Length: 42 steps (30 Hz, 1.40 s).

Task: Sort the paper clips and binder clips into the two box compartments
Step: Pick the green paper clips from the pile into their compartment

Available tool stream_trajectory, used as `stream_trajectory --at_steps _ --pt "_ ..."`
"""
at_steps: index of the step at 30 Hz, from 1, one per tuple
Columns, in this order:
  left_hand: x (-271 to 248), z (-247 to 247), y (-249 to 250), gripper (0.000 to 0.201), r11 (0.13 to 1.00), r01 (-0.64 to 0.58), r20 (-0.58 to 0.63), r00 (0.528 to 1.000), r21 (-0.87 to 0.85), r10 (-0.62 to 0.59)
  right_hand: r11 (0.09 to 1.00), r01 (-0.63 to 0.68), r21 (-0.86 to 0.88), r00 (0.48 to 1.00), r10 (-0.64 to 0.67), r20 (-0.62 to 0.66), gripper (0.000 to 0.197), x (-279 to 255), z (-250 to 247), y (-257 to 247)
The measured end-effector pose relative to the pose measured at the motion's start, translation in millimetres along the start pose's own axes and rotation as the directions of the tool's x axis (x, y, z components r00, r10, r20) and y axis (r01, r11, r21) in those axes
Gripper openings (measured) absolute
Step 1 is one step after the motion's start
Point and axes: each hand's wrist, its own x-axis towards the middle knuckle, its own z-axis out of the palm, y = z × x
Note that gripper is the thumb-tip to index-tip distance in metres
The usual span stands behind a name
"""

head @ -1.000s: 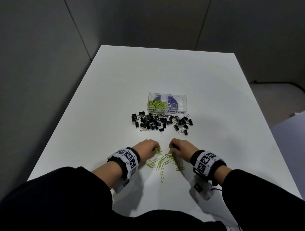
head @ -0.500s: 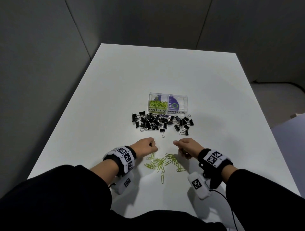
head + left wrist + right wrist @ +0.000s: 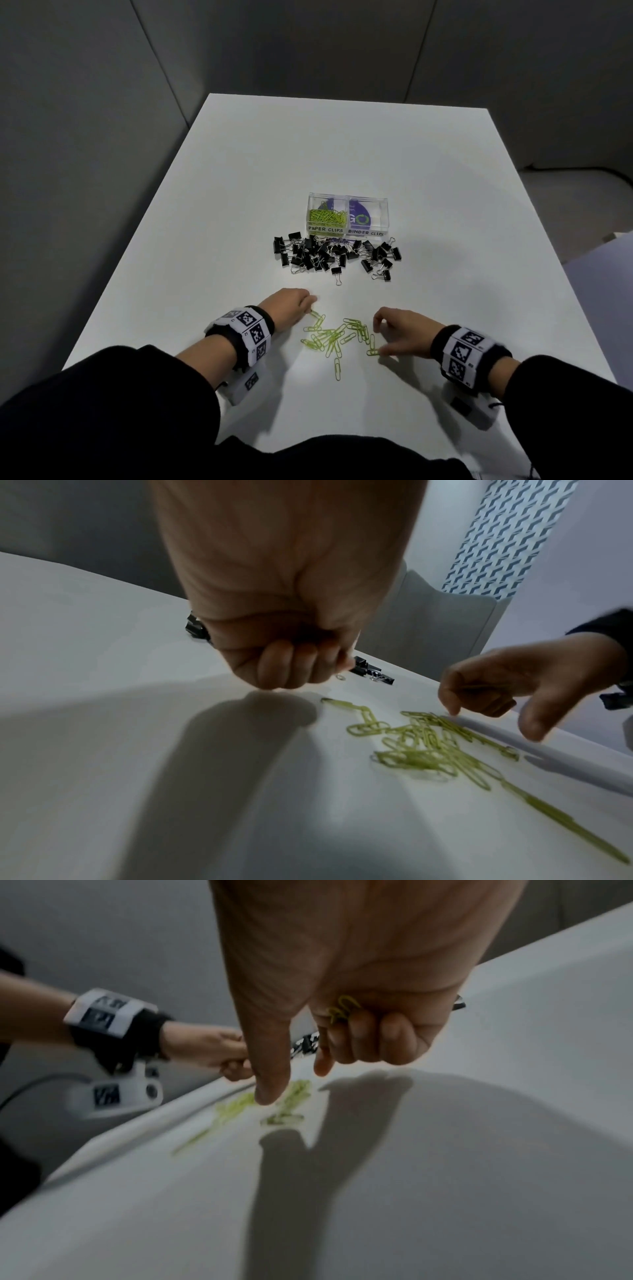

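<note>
— Getting anywhere with the sorting?

— Getting partway, judging by the box [image 3: 347, 197]. Showing a green heap [image 3: 325, 216] in the half labelled PAPER CLIPS. Showing nothing in the half labelled BINDER CLIPS [image 3: 375, 209], going by the head view.

— Leaving how much?

— Leaving all the binder clips [image 3: 329, 253], lying in a black scatter on the worktop [image 3: 445, 205] just in front of the box. Leaving also a loose cluster of paper clips [image 3: 337, 337], lying nearer the body, well apart from the box and between the two hands.

— Holding anything in the right grip [image 3: 400, 332]?

— Holding a few clips [image 3: 342, 1007], tucking them against the palm under the curled middle and ring fingers. Pointing thumb and forefinger straight down, spread apart, hovering just over the right edge of the cluster. Reaching for one more, probably.

— And the left grip [image 3: 291, 305]?

— Curling into a fist [image 3: 291, 666] just beside the cluster's left end, fingertips nearly touching the outermost clip. Hiding the palm, so not telling whether anything is inside.

— Sitting where, then, relative to the hands?

— Lying flat between them, a little closer to the right one; binder clips lying beyond both, out of reach for now.

— Expecting trouble?

— Risking tangled clips lifting together, perhaps, or slipping from a full palm on the way to the box.
</note>
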Motion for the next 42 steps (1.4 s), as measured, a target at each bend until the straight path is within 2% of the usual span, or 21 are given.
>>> stream_trajectory --at_steps 2,6,8,10,12,15,19,28,33,38,42 --pt "-1 1 0 0.035 0.999 0.01 -0.012 1.0 0.038 -0.009 0.999 -0.001 -0.046 1.0 0.001 0.007 0.05 -2 6 3" --pt "0 1 -1 0.028 0.999 -0.012 -0.026 1.0 0.049 0.013 0.999 0.038 0.008 0.999 -0.038 -0.028 0.065 2 10 -1" --pt "1 3 -2 0.027 0.999 -0.012 0.006 1.0 0.031 0.012 0.998 0.063 -0.009 0.997 -0.063 -0.039 0.067 7 7 -7" --pt "-1 4 -1 0.048 0.997 -0.013 0.088 0.996 0.078 0.006 0.996 0.072 -0.043 0.996 -0.074 -0.043 0.062 13 5 -13" --pt "-2 7 -2 0.058 0.979 -0.064 0.125 0.991 0.196 0.04 0.996 0.061 -0.07 0.997 -0.064 -0.044 0.055 17 3 -18" --pt "-1 12 -2 0.047 0.937 -0.146 0.098 0.988 0.317 0.12 0.996 0.042 -0.082 0.998 -0.047 -0.052 0.044 21 4 -22" --pt "4 13 -2 0.034 0.924 -0.161 0.069 0.987 0.347 0.146 0.992 0.035 -0.122 0.997 -0.043 -0.057 0.032 28 4 -27" --pt "9 17 1 0.026 0.922 -0.166 0.091 0.986 0.349 0.143 0.961 0.032 -0.275 0.999 -0.026 0.027 0.025 33 -6 -39" --pt "9 11 4 0.021 0.935 -0.166 0.103 0.985 0.312 0.141 0.939 0.038 -0.343 0.999 -0.032 0.023 0.017 34 -4 -41" --pt "10 -5 8 0.02 0.958 -0.167 0.103 0.984 0.234 0.146 0.972 0.013 -0.233 1.0 -0.007 0.028 0.02 36 -6 -38" --pt "11 -22 11 0.023 0.957 -0.224 0.027 0.974 0.184 0.223 0.984 0.025 -0.176 1.0 -0.025 -0.003 0.019 36 -23 -39"
